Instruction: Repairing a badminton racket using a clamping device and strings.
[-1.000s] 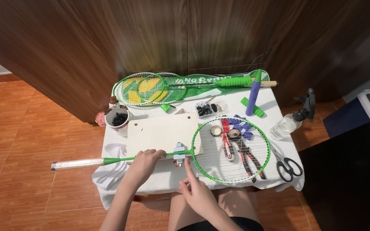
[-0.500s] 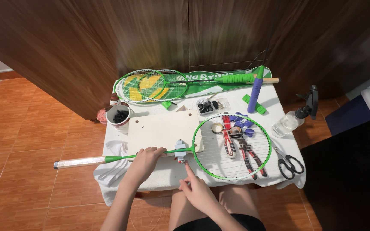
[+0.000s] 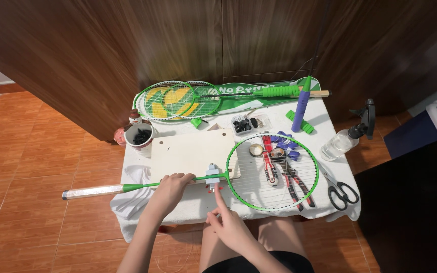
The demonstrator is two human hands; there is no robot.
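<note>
**Two Hands and One Green Racket**

One green racket [image 3: 238, 174] lies flat across the small desk [image 3: 330, 162]. Its round stringed head rests on the right part of the desk. Its thin shaft runs left, and its pale handle sticks out past the desk edge, over the orange floor [image 3: 36, 162].

The left hand [image 3: 170, 187] is curled around the shaft, close to where the shaft meets the round head. The right hand [image 3: 228, 225] has one finger pointing up, with the other fingers folded in. The fingertip touches a small white clamp [image 3: 212, 175] that sits on the shaft (it may have a tiny red bit under it, but that is hard to see).

A pale wooden board [image 3: 190, 151] lies under the shaft.

Under the strings are two red-handled pliers [image 3: 284, 174] and two little rolls of tape [image 3: 264, 150]. One pair of black scissors [image 3: 341, 191] lies just right of the racket head. One clear spray bottle [image 3: 347, 139] stands near the right edge.

At the back, two more rackets [image 3: 178, 98] lie on a green bag [image 3: 249, 93]. One cup [image 3: 140, 136] holds small black bits. One purple stick [image 3: 302, 103] stands up by two short green pieces [image 3: 299, 121].
</note>
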